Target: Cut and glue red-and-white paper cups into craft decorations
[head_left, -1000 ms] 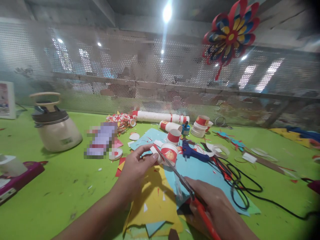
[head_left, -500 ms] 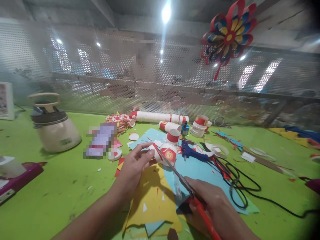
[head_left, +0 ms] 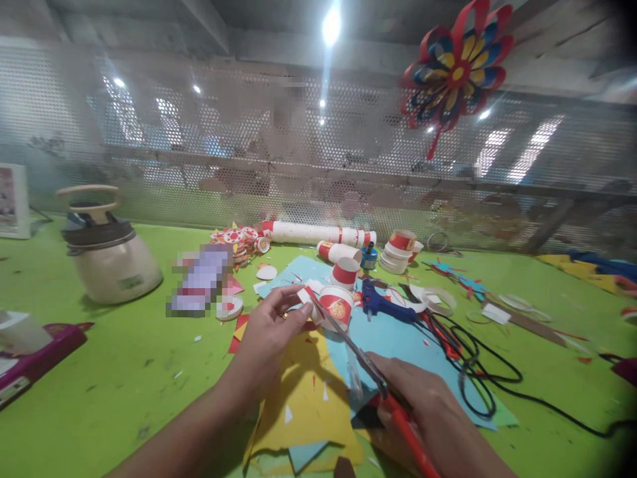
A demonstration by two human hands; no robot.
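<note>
Between the thumb and fingers of my left hand (head_left: 279,323) is a small red and white piece of paper cup (head_left: 309,302). My right hand (head_left: 423,398) grips a pair of scissors (head_left: 371,368) by the red handles. The blade tips reach up to the cup piece, and whether they are cutting into it I cannot tell. Just behind the tips stands a red and white paper cup (head_left: 337,305), with another paper cup (head_left: 345,273) beyond it. Yellow paper (head_left: 303,398) and light blue paper (head_left: 398,348) lie beneath my hands, scattered with small scraps.
A blue glue gun (head_left: 388,303) with a black cord (head_left: 497,375) lies to the right. Stacked cups (head_left: 395,255) and a long white tube (head_left: 308,233) stand farther back. On the left are a kettle-like jug (head_left: 114,262), a blurred phone-like object (head_left: 202,282) and a purple power strip (head_left: 47,358).
The cup piece has turned slightly in my left fingers, showing more of its white side. My right hand and the scissors have hardly moved.
</note>
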